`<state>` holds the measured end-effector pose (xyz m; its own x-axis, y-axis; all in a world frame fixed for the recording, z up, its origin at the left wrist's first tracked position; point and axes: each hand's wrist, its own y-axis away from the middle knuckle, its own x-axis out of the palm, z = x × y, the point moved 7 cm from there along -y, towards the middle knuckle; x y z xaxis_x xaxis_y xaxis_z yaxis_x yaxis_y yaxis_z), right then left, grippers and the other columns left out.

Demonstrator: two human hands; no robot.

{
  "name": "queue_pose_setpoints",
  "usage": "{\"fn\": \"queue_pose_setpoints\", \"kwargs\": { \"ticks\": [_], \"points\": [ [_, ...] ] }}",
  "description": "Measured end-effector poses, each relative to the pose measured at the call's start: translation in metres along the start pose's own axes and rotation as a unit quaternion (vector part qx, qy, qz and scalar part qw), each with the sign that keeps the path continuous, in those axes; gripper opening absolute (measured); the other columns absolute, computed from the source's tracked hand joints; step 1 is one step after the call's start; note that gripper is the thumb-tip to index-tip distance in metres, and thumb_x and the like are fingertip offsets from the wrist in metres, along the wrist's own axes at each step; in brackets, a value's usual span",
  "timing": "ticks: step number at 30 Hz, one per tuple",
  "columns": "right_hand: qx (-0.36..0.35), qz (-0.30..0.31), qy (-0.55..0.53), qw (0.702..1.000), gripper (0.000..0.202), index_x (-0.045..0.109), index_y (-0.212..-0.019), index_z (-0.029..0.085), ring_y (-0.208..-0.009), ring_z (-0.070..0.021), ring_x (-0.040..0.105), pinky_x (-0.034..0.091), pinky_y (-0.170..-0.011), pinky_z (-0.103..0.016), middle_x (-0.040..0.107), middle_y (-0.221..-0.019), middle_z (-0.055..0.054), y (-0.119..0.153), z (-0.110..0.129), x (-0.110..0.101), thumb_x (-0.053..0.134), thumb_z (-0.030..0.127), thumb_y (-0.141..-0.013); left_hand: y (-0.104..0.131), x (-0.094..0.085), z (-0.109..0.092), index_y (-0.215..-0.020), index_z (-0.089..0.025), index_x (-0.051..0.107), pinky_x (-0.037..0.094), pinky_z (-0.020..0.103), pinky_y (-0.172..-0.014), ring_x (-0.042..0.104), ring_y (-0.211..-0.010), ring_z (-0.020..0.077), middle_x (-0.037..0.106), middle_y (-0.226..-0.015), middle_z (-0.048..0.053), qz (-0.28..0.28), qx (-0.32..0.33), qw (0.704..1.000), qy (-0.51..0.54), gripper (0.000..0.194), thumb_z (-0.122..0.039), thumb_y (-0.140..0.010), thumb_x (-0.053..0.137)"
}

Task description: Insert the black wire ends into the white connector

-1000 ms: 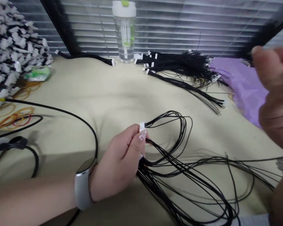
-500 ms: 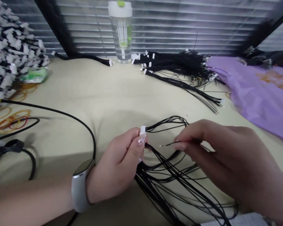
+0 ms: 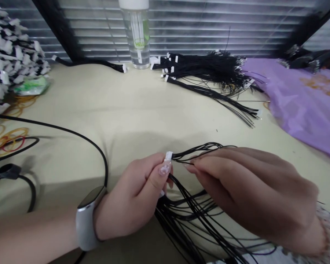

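My left hand (image 3: 137,194) is closed around a white connector (image 3: 168,156), its upper end showing above the thumb. Black wires (image 3: 192,149) run from that connector off to the right. More black wires (image 3: 187,234) come out below the left thumb and spread toward the bottom edge. Close to the connector's right side, my right hand (image 3: 253,194) pinches a thin black wire (image 3: 183,162) between thumb and forefinger. The wire's tip reaches the connector's edge; whether it sits inside a slot I cannot tell.
A clear bottle (image 3: 139,40) stands at the back. Black wire harnesses (image 3: 203,69) are piled beside it. White-ended harnesses (image 3: 5,51) heap up at left, near rubber bands (image 3: 8,139) and a black cable (image 3: 79,135). A purple sheet (image 3: 297,110) covers the right side.
My right hand has moved left, bringing the pinched wire's tip from open space to the connector. My left hand still holds the connector. The view has shifted slightly.
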<state>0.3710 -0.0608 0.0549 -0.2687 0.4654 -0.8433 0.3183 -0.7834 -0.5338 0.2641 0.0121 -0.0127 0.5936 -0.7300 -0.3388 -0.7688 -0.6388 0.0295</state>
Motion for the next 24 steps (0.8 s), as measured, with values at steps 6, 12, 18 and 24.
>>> {"fn": "queue_pose_setpoints", "kwargs": {
  "ticks": [6, 12, 18, 24],
  "points": [
    [-0.111, -0.01, 0.026, 0.993, 0.023, 0.06, -0.078, 0.008, -0.06, -0.0159, 0.057, 0.049, -0.063, -0.033, 0.062, -0.067, -0.007, -0.008, 0.016, -0.008, 0.041, 0.012, -0.09, -0.001, 0.001, -0.002, -0.069, -0.016, 0.045, 0.038, 0.017, -0.057, 0.045, -0.057, 0.0049, 0.049, -0.061, -0.004, 0.005, 0.017, 1.0, 0.003, 0.039, -0.036, -0.097, 0.028],
    [-0.122, -0.007, 0.037, 0.992, 0.016, 0.059, -0.079, 0.009, -0.062, -0.0175, 0.058, 0.047, -0.056, -0.033, 0.064, -0.072, -0.009, -0.008, 0.014, -0.008, 0.045, 0.01, -0.086, -0.002, 0.001, -0.002, -0.068, -0.016, 0.043, 0.037, 0.016, -0.056, 0.044, -0.057, 0.0047, 0.047, -0.06, -0.005, -0.006, 0.024, 1.0, 0.007, 0.037, -0.034, -0.097, 0.029],
    [-0.145, 0.005, 0.058, 0.988, 0.012, 0.058, -0.082, 0.008, -0.061, -0.0193, 0.059, 0.043, -0.047, -0.032, 0.065, -0.075, -0.011, -0.006, 0.016, -0.006, 0.046, 0.011, -0.084, -0.001, 0.001, -0.003, -0.068, -0.016, 0.044, 0.036, 0.015, -0.054, 0.044, -0.055, 0.0044, 0.047, -0.06, -0.005, -0.006, 0.026, 1.0, 0.009, 0.037, -0.033, -0.097, 0.03],
    [-0.155, 0.007, 0.062, 0.986, 0.011, 0.057, -0.082, 0.008, -0.066, -0.0214, 0.061, 0.04, -0.044, -0.031, 0.066, -0.078, -0.012, -0.006, 0.018, -0.006, 0.047, 0.01, -0.082, -0.003, 0.001, -0.001, -0.069, -0.016, 0.045, 0.036, 0.016, -0.053, 0.044, -0.055, 0.0047, 0.047, -0.059, -0.005, -0.007, 0.02, 1.0, 0.013, 0.037, -0.035, -0.097, 0.029]
  ]
}}
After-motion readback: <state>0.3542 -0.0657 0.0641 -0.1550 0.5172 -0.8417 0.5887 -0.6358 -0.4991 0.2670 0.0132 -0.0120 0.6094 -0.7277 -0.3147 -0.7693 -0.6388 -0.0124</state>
